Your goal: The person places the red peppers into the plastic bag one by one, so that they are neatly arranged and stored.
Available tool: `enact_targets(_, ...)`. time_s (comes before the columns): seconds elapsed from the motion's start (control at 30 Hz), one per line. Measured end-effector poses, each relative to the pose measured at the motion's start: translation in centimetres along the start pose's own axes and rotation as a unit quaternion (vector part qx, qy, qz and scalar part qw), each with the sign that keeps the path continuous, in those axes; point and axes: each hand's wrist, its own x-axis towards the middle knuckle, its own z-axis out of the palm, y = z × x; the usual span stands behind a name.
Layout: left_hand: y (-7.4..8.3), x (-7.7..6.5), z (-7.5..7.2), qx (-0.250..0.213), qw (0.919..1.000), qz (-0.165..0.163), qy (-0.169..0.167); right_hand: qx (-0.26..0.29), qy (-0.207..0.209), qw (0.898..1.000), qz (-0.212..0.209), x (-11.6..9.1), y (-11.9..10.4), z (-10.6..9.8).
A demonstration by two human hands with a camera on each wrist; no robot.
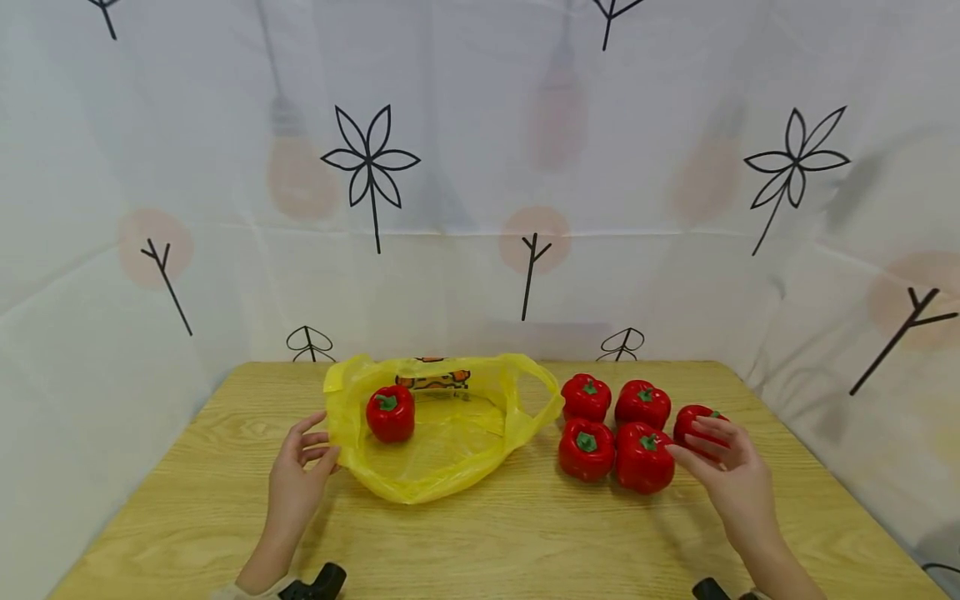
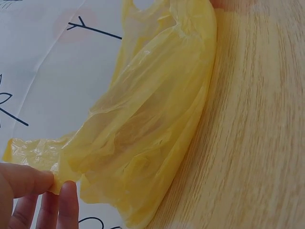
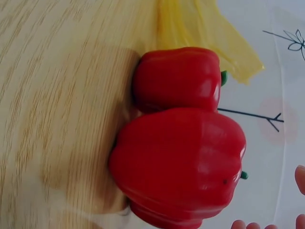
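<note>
A yellow plastic bag [image 1: 442,487] lies with its mouth spread wide, and one red bell pepper [image 1: 391,414] with a green stem sits inside at its left. My left hand [image 1: 302,467] pinches the bag's left edge between thumb and fingers; the left wrist view shows the pinched plastic [image 2: 59,179] closely. Over on the right, my right hand [image 1: 731,475] hovers with parted, loosely bent fingers by the rightmost bell pepper [image 1: 690,421], partly covering it. In the right wrist view its fingertips [image 3: 300,179] appear apart from the large bell pepper [image 3: 181,160].
Several more bell peppers stand in a cluster between bag and right hand, among them a front-left pepper [image 1: 587,450] and a back-left one [image 1: 587,397]. The bag's right handle loop [image 1: 551,396] reaches close to them. Behind the wooden table [image 1: 495,550] hangs a patterned white cloth [image 1: 450,283].
</note>
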Motion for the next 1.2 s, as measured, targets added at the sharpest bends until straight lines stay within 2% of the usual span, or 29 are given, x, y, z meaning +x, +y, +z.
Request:
enact_targets(0.37, 0.0, 0.1, 0.1, -0.001, 1.0000, -0.007, 0.002, -0.002, 0.033, 0.999, 0.018, 0.6, 0.5, -0.9)
enact_targets(0.7, -0.1, 0.0, 0.1, -0.005, 1.0000, -0.004, 0.000, -0.082, 0.063, 0.994, 0.038, 1.4, 1.5, -2.0)
enact_targets(0.83, 0.0, 0.0, 0.1, -0.005, 1.0000, -0.007, -0.001, -0.099, 0.073, 0.991, 0.048, 1.8, 1.8, -2.4)
enact_targets(1.07, 0.0, 0.0, 0.1, -0.003, 1.0000, -0.008, 0.001, -0.098, 0.086, 0.990, 0.052, 2.8, 2.2, -3.3)
enact_targets(1.2, 0.0, -0.1, 0.1, -0.004, 1.0000, -0.007, 0.002, -0.079, 0.086, 0.992, 0.051, 3.3, 2.1, -3.9)
